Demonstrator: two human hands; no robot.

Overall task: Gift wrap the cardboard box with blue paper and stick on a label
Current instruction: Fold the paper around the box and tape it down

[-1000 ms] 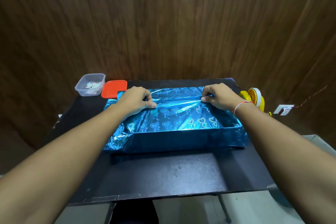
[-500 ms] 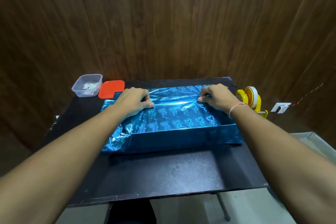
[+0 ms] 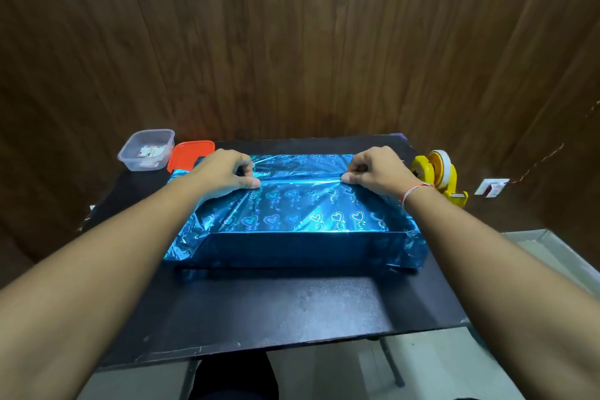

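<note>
Both hands have barely moved since before. I see my left hand (image 3: 224,170) and right hand (image 3: 378,172) pinching the shiny, crinkled blue paper (image 3: 302,214) along its fold on the flat box.

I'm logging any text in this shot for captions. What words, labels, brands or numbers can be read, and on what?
No legible text anywhere.
Shiny blue wrapping paper: heart outlines only, no words.
Small slips in the clear plastic tub: print too small and blurred to read.
Yellow tape dispenser: no readable brand.
White wall socket: markings too small to read.
</note>
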